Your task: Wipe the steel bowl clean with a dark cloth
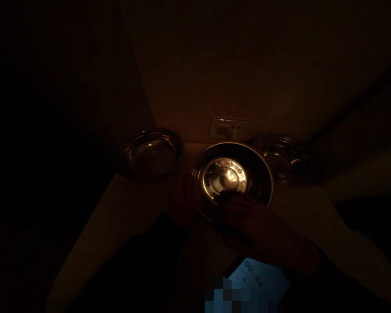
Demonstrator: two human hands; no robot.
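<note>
The scene is very dark. A shiny stainless steel bowl (261,176) rests on the table in front of me, its ridged bottom catching the light. Around its left rim lies my left hand (183,202), dim, with the fingers curled against the side. My right hand (244,215) reaches over the near rim into the bowl, fingers close together and bent down. A dark patch shows under those fingers; whether it is a cloth or only shadow, I cannot make out.
A metal basin (130,150) stands at the back left, and shallow metal dishes (289,179) lie at the back right. A wall socket (230,129) is behind the bowl. Near me, a lit screen (263,278) shows a timer. The wooden table (101,234) drops off at the left.
</note>
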